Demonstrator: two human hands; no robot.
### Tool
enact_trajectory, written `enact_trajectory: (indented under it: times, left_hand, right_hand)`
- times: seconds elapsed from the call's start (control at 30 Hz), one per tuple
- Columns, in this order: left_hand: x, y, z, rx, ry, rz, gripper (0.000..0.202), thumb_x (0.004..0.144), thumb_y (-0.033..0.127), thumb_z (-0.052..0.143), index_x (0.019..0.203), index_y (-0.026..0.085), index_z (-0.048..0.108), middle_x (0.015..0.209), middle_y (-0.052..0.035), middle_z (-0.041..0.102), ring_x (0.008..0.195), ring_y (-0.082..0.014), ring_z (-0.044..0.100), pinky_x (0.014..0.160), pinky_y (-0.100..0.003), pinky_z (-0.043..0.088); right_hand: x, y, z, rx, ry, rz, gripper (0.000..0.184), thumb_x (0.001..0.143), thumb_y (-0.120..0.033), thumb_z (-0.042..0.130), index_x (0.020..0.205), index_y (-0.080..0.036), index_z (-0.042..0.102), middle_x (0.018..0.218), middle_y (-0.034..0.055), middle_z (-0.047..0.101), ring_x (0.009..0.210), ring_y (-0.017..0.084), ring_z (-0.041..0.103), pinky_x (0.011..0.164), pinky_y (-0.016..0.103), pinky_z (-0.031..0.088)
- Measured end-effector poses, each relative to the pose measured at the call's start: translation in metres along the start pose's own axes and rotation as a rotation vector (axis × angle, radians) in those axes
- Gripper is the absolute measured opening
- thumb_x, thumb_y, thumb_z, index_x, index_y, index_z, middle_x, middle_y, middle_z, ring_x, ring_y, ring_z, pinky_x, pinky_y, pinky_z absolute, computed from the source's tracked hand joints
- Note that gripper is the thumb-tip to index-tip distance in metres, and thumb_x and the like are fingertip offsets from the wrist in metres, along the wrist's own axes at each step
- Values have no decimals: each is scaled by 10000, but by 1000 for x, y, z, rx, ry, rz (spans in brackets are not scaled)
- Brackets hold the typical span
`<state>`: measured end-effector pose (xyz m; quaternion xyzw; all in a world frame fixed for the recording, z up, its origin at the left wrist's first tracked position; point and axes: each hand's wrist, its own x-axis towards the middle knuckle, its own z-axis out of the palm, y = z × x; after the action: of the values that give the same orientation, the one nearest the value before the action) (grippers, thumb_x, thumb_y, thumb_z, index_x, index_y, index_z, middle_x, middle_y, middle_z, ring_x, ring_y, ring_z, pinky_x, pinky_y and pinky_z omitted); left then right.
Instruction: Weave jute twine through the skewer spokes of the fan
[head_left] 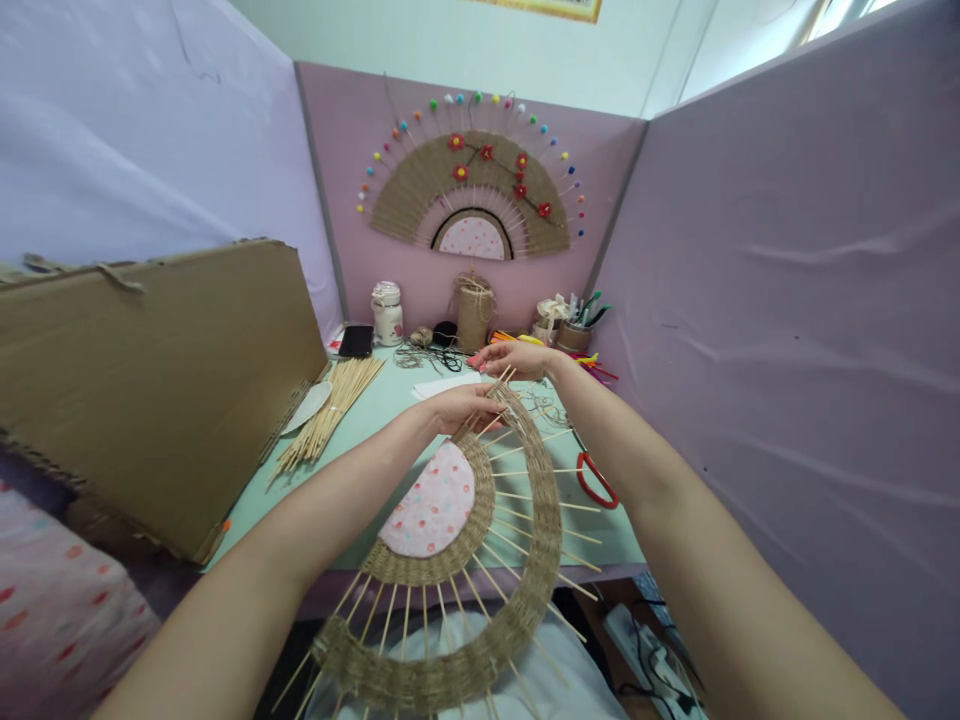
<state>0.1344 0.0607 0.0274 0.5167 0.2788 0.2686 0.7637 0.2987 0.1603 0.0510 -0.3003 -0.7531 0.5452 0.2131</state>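
My left hand [466,406] is closed around the upper end of a half-round woven fan [544,500]. Two bands of brown twine run across its thin wooden sticks, and the inner half-disc [435,500] is pink cloth with red dots. The fan is tilted, its lower part reaching over my lap. Just beyond the fan's upper end, my right hand [519,360] has its fingers drawn together. A small coral-coloured piece [475,362] lies at those fingertips; whether they pinch it or a strand of twine I cannot make out.
Red-handled scissors [598,480] lie right of the fan. A bundle of sticks [330,415] and a cardboard sheet [165,390] are at left. A white bottle [388,314], a twine-wrapped roll [474,312] and a pen holder [574,335] line the back. A finished fan [420,180] hangs behind.
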Motion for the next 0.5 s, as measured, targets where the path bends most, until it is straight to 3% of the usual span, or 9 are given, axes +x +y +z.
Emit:
enact_trajectory:
  times: [0.13,0.3,0.5]
  left_hand:
    - [3,-3,1,18,8,-21,284,652,153,759,908,148,636,847,-52,698,711,-120,654,628,-204,493]
    - [6,-12,-3,15,70,-24,343,635,132,757,949,144,618,852,-56,684,698,-124,648,648,-231,491]
    - [7,-21,-6,-24,225,159,580,591,47,743,1111,214,547,714,27,619,601,-83,595,592,-207,458]
  right_hand:
    - [-1,-15,-1,-151,-50,-2,307,648,-326,742,900,-171,661,722,-5,624,610,83,504,559,204,414]
    - [-15,-35,16,-395,-58,-130,309,674,-348,706,911,-163,639,673,-23,592,605,86,505,559,207,391]
    - [-40,-29,24,-534,102,-256,281,705,-389,664,851,-150,638,705,-1,608,647,107,531,588,224,398]
